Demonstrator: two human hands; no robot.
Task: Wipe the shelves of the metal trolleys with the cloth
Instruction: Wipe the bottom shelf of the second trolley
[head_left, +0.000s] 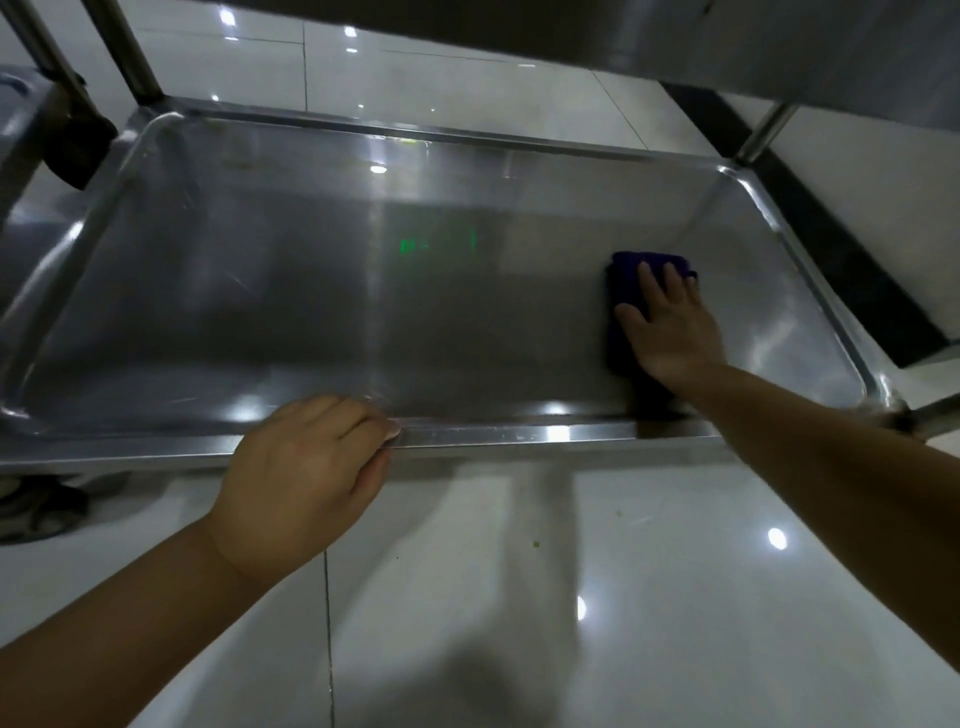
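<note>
Stainless lower shelf (311, 291) of the trolley: right hand (670, 327), fingers straight and spread, presses the dark blue cloth (623, 280) flat near the shelf's right end; left hand (301, 478) curls over the front rim, steadying. Wiping looks mid-course, most of the surface left of the cloth seemingly still to cover. Upper shelf (857, 47) cut off; glare hides any streaks.

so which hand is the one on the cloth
The right hand, pressing flat on the dark blue cloth on the shelf; the left hand only grips the shelf's front rim.
</note>
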